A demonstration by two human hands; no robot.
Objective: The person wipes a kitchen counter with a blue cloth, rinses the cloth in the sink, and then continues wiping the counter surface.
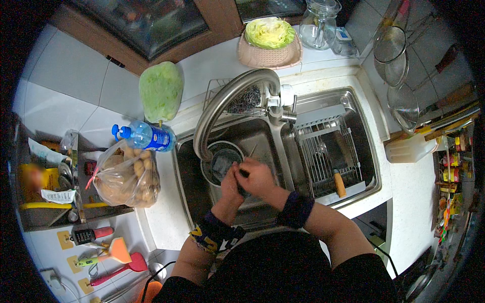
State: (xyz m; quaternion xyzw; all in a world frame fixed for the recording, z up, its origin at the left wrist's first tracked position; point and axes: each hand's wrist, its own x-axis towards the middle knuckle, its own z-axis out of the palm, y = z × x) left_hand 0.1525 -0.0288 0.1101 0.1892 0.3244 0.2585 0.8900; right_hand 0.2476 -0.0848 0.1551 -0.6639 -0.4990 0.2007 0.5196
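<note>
My left hand point(232, 186) and my right hand point(257, 175) meet over the left basin of a steel sink point(261, 132). A small dark item, too hidden to name, shows between the fingers of my right hand. Just behind my hands, a round metal pot or bowl point(204, 172) with water in it stands in the basin, under the curved steel faucet point(227, 94). A thin stick-like thing point(253, 150) juts up beyond my right hand. What my left palm holds is hidden.
A dish rack point(322, 132) with a wooden-handled tool point(339, 183) sits over the right basin. Left are a bag of potatoes point(130, 178), a blue bottle point(149, 137) and a winter melon point(161, 91). Behind stand cut cabbage point(269, 33) on a basket point(269, 57) and a glass pitcher point(319, 28).
</note>
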